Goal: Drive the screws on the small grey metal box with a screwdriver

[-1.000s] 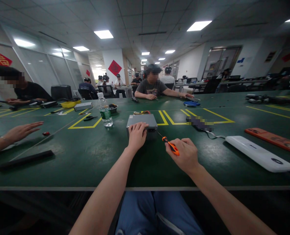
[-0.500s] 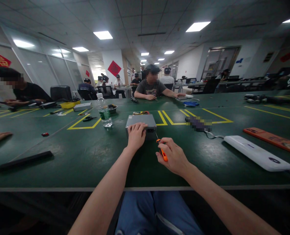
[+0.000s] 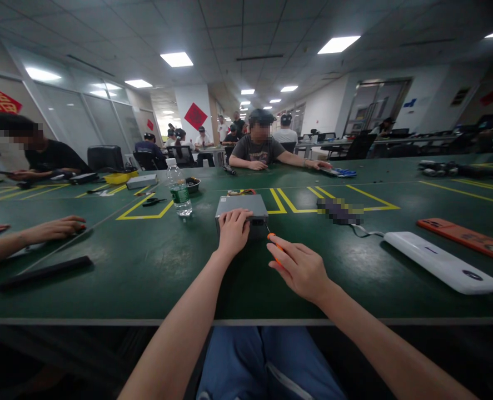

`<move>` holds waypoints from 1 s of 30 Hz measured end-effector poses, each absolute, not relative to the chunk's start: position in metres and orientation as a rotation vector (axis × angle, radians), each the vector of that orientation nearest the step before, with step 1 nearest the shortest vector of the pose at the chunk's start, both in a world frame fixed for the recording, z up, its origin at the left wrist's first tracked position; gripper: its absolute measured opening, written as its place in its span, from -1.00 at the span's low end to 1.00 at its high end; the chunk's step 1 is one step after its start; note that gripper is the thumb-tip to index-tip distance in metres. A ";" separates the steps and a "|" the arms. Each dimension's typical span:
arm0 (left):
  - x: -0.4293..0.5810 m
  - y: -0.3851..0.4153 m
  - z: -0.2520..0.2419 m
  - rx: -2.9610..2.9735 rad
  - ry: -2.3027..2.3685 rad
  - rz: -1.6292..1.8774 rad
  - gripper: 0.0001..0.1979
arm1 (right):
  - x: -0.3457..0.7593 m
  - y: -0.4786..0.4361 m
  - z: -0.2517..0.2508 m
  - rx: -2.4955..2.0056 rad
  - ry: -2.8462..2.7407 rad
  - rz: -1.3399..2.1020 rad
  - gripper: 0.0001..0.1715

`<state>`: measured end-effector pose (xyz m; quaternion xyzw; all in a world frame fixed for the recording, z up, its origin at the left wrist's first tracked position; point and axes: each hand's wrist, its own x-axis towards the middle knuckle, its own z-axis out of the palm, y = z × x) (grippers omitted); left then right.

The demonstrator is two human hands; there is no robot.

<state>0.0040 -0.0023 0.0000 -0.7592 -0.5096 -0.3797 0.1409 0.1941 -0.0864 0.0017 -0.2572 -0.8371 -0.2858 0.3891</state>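
Observation:
A grey metal computer power supply (image 3: pixel 242 205) sits on the green table in front of me, its dark socket on the near face and colored wires behind it. My left hand (image 3: pixel 234 229) rests over its near left edge and grips it, fingers bent across the top. In my right hand (image 3: pixel 301 268) is an orange and black screwdriver (image 3: pixel 272 238), its handle held between thumb and fingers. The thin shaft points up at the right end of the power supply's near face; whether the tip touches a screw is too small to tell.
Left of the power supply stands a water bottle (image 3: pixel 180 189), with a small bowl (image 3: pixel 193 184) behind. At right lie a white power bank (image 3: pixel 442 261) and an orange phone (image 3: pixel 463 236). A black bar (image 3: pixel 46 273) and a co-worker's hand (image 3: pixel 60 228) are at left.
My right fingers have shifted around the screwdriver handle, covering more of it. A co-worker's hand has reached in at left where a small red item showed. The person opposite has moved a hand onto the blue item.

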 end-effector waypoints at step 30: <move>0.002 -0.001 -0.001 -2.180 -1.460 -1.096 -0.73 | 0.195 -0.084 0.003 -0.636 -2.077 -0.688 -0.83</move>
